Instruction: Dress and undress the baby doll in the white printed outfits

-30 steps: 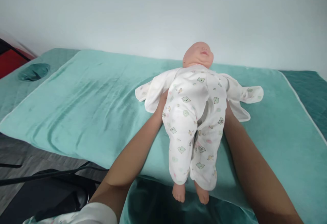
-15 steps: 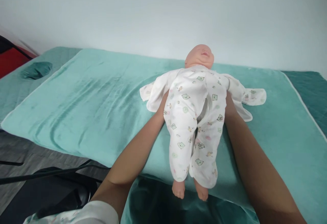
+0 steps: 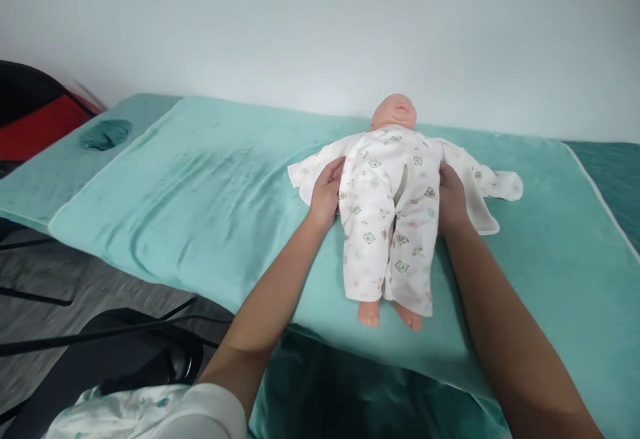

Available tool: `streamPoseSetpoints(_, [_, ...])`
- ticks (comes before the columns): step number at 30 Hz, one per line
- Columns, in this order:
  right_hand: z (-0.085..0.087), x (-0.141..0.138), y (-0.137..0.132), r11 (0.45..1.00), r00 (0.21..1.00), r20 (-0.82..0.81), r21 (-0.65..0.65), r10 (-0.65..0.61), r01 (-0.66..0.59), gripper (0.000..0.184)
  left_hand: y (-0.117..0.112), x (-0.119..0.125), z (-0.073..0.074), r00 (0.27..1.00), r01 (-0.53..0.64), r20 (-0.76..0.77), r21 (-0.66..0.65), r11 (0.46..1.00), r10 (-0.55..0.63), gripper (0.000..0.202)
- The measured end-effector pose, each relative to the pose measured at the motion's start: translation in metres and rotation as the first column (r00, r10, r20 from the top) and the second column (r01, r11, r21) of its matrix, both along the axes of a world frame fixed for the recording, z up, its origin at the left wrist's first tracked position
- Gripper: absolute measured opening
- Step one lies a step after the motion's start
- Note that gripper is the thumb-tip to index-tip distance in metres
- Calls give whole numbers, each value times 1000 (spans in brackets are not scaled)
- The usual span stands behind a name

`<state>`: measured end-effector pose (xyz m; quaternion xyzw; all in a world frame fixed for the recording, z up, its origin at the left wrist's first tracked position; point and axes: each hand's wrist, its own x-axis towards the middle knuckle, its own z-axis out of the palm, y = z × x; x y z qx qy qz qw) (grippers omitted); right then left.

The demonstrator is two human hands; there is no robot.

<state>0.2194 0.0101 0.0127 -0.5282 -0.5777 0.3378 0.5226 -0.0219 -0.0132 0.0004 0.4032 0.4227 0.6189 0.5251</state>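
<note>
A baby doll (image 3: 395,112) lies face up across the bed, its bare feet toward me. It wears a white long-sleeved top (image 3: 470,165) with the sleeves spread out, and white trousers (image 3: 367,212) with green animal prints, pulled high over the torso. My left hand (image 3: 327,189) is against the side of the doll's hip, its fingers bent at the trouser edge over the top. On the opposite hip is my right hand (image 3: 453,199), its fingertips partly hidden behind the trousers. Between them, the two hands hold the doll at its sides.
A green padded bed (image 3: 225,192) stands against a white wall (image 3: 300,32), with a face hole (image 3: 106,134) at its left end. A red and black chair (image 3: 40,125) is at the far left. Below left sits a black seat (image 3: 115,339) on the grey floor.
The doll's legs have lowered and its feet have moved back onto the bed. My hands, hidden under the clothes before, now show at the doll's hips. The view has shifted slightly.
</note>
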Motion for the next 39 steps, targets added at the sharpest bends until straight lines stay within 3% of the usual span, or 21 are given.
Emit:
streamPoseSetpoints(3, [-7,3,-9,998,999,26,62,-29,27,58,-31,-16,-7,983,-157,-81,68,985,162,33])
streamPoseSetpoints(6, [-14,9,-29,996,988,147,87,-44,32,53,-71,-36,-15,894,-241,-352,142,960,276,26])
streamPoseSetpoints(8, [-19,15,-48,991,921,389,129,-26,-27,37,-91,-44,-18,736,-167,-627,194,967,253,26])
streamPoseSetpoints(10, [-24,20,-69,975,767,642,180,-15,-132,24,-99,-45,-19,527,-7,-825,236,972,204,28])
streamPoseSetpoints(13, [-29,25,-95,953,572,820,196,-29,-232,25,-96,-35,-14,271,173,-941,254,952,202,31])
streamPoseSetpoints(16, [-26,22,-108,960,462,886,165,-43,-227,28,-85,-21,-9,139,255,-961,267,929,238,37])
streamPoseSetpoints(20, [-16,13,-106,974,381,923,126,-45,-189,25,-69,-10,-4,117,360,-949,316,878,294,42])
streamPoseSetpoints(23, [-14,7,-97,975,396,916,138,-59,-173,27,-59,-6,-3,158,361,-943,331,872,292,43])
streamPoseSetpoints(28, [-16,3,-85,970,487,873,123,-5,-209,30,-46,-6,-7,264,383,-953,246,890,150,44])
streamPoseSetpoints(34, [-17,10,-101,947,753,657,215,42,-240,34,-30,-10,-14,371,302,-924,212,930,90,36])
streamPoseSetpoints(36, [-18,11,-106,936,739,671,214,68,-280,33,-29,-11,-14,334,291,-936,214,932,111,29])
streamPoseSetpoints(39, [-20,10,-107,936,672,737,185,69,-299,33,-37,-16,-13,202,304,-963,236,923,180,21])
